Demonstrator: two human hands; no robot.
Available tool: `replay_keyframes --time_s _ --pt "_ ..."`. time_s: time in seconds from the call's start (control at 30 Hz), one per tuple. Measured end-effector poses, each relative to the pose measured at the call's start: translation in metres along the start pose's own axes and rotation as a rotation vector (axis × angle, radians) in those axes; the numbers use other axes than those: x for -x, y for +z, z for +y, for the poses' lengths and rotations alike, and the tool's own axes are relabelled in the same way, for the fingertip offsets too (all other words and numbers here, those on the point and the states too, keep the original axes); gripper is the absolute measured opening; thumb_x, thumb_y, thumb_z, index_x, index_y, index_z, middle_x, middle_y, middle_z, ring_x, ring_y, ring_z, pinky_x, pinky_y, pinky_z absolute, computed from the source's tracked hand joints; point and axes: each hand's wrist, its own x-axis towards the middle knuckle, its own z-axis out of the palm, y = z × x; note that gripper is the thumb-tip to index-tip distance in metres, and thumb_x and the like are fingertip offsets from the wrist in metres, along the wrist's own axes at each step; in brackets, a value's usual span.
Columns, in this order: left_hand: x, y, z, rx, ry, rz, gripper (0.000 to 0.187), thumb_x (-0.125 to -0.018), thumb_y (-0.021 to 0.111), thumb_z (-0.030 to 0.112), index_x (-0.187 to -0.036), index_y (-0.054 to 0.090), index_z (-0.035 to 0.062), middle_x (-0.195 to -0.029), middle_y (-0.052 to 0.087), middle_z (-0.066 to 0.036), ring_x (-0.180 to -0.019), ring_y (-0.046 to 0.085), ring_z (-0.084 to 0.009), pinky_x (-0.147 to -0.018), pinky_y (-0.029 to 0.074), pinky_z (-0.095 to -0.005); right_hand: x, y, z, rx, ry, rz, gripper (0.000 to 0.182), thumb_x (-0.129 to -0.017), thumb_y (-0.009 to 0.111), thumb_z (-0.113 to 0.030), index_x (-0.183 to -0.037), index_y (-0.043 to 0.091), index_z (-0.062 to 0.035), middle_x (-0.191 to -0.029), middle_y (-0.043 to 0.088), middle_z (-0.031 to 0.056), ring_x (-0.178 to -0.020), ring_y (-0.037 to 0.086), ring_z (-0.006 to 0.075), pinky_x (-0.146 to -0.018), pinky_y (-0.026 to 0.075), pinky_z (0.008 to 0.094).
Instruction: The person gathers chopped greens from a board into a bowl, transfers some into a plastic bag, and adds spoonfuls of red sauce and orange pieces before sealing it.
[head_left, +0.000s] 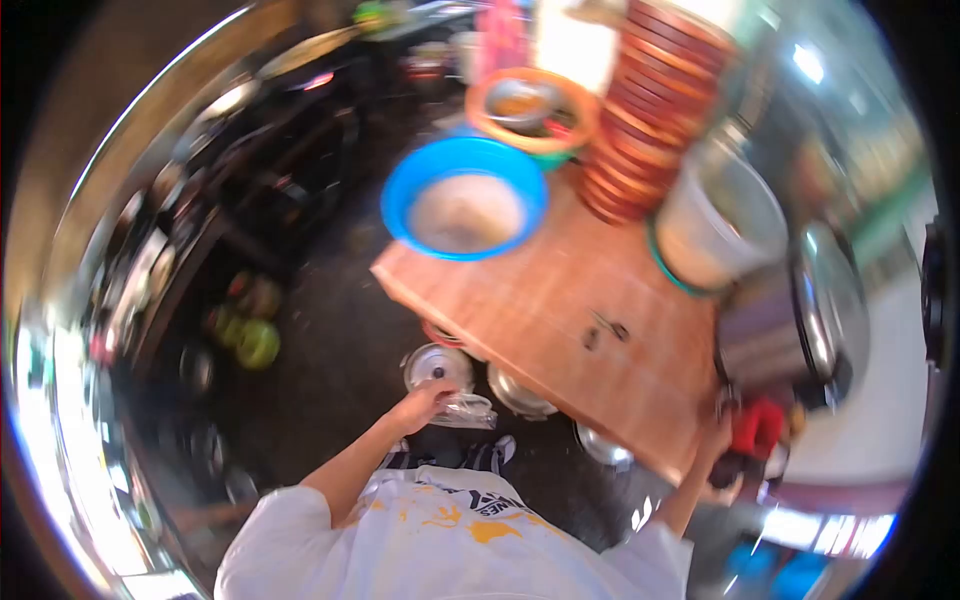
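My left hand [424, 402] is closed on a clear plastic bag [467, 412], held in front of my body beside the table's near edge. A round metal lid with a dark knob [438, 371] shows low behind that hand. Out to the right, my right hand [714, 436] is at the right edge of the wooden table [540, 325], next to a red item [757, 428] and below a large metal pot [770, 335]. Its fingers are blurred. A small dark metal utensil [610, 325] lies on the tabletop.
A blue basin [393, 208] with whitish contents stands at the table's far left corner. Behind it are an orange basin [482, 125] and a tall stack of reddish-brown round pieces [650, 110]. A translucent bucket [725, 215] stands on the right. More metal pots [520, 392] sit under the table edge.
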Motion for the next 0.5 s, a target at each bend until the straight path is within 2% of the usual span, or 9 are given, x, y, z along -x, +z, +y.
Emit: replay_keyframes --time_s 0.03,0.07,0.1,0.13,0.2,0.23,0.3,0.4,0.5 --pt "0.013 -0.015 -0.003 0.078 0.019 -0.007 0.012 -0.091 0.056 0.017 -0.087 0.061 0.0069 -0.085 0.055 0.002 -0.080 0.051 -0.0104 -0.072 0.041 -0.0272 0.012 -0.001 -0.017 0.178 -0.112 0.029 0.056 -0.094 0.058 -0.032 -0.141 0.045 -0.0036 -0.136 0.055 0.0179 -0.121 0.055 0.0331 -0.103 0.042 0.0366" --pt "0.026 -0.030 -0.004 0.146 0.038 -0.025 0.012 -0.091 0.056 0.018 -0.087 0.061 0.0070 -0.084 0.055 0.001 -0.079 0.050 -0.0105 -0.071 0.040 -0.0269 0.021 0.013 -0.005 -0.030 -0.326 0.115 0.050 -0.093 0.056 -0.022 -0.140 0.048 -0.0075 -0.127 0.060 0.0185 -0.116 0.059 0.0321 -0.099 0.045 0.0365" --pt "0.038 -0.044 -0.006 0.205 0.054 -0.056 0.013 -0.090 0.055 0.018 -0.087 0.061 0.0071 -0.084 0.054 0.001 -0.077 0.049 -0.0106 -0.070 0.039 -0.0265 0.044 -0.001 -0.068 -0.019 -0.651 0.243 0.050 -0.092 0.055 -0.017 -0.140 0.047 -0.0066 -0.125 0.061 0.0198 -0.118 0.058 0.0333 -0.100 0.044 0.0391" --pt "0.048 -0.058 -0.020 0.028 0.213 0.034 0.014 -0.087 0.050 0.017 -0.084 0.059 0.0065 -0.079 0.051 0.001 -0.070 0.044 -0.0102 -0.065 0.035 -0.0260 0.059 0.012 -0.075 0.178 -0.688 0.280 0.046 -0.091 0.057 -0.014 -0.135 0.051 -0.0051 -0.121 0.063 0.0204 -0.114 0.060 0.0331 -0.097 0.046 0.0408" --pt "0.086 -0.084 -0.015 0.155 0.199 0.094 0.014 -0.083 0.048 0.014 -0.082 0.058 0.0049 -0.076 0.049 0.001 -0.068 0.041 -0.0096 -0.063 0.032 -0.0254 0.107 0.028 -0.114 0.171 -0.453 0.045 0.032 -0.089 0.059 -0.009 -0.121 0.058 -0.0013 -0.108 0.066 0.0202 -0.105 0.063 0.0314 -0.089 0.048 0.0417" --pt "0.106 -0.097 -0.013 0.211 0.186 0.115 0.015 -0.081 0.046 0.013 -0.081 0.058 0.0042 -0.074 0.048 0.001 -0.067 0.039 -0.0093 -0.061 0.031 -0.0252 0.146 0.032 -0.156 -0.025 -0.182 -0.243 0.024 -0.089 0.060 -0.008 -0.112 0.061 0.0010 -0.101 0.067 0.0193 -0.100 0.064 0.0298 -0.085 0.049 0.0409" --pt "0.141 -0.133 -0.018 0.203 0.276 0.165 0.014 -0.078 0.046 0.010 -0.080 0.057 0.0037 -0.072 0.046 0.001 -0.066 0.039 -0.0082 -0.059 0.029 -0.0240 0.208 0.046 -0.239 -0.162 -0.354 -0.276 0.014 -0.092 0.060 -0.011 -0.098 0.061 0.0012 -0.087 0.065 0.0173 -0.083 0.064 0.0262 -0.071 0.050 0.0373" --pt "0.196 -0.207 -0.043 0.132 0.398 0.279 0.014 -0.081 0.046 0.012 -0.079 0.058 0.0052 -0.071 0.045 0.003 -0.065 0.038 -0.0064 -0.057 0.028 -0.0237 0.294 0.089 -0.340 -0.293 -0.523 -0.473 0.022 -0.095 0.060 -0.019 -0.103 0.062 0.0015 -0.089 0.066 0.0219 -0.080 0.065 0.0333 -0.073 0.050 0.0401" --pt "0.265 -0.279 -0.057 0.216 0.386 0.434 0.012 -0.079 0.050 0.014 -0.077 0.060 0.0079 -0.069 0.049 0.004 -0.064 0.040 -0.0077 -0.058 0.030 -0.0253 0.388 0.143 -0.432 -0.353 -0.687 -0.738 0.020 -0.094 0.061 -0.017 -0.102 0.063 0.0021 -0.088 0.066 0.0196 -0.080 0.065 0.0315 -0.073 0.050 0.0397"
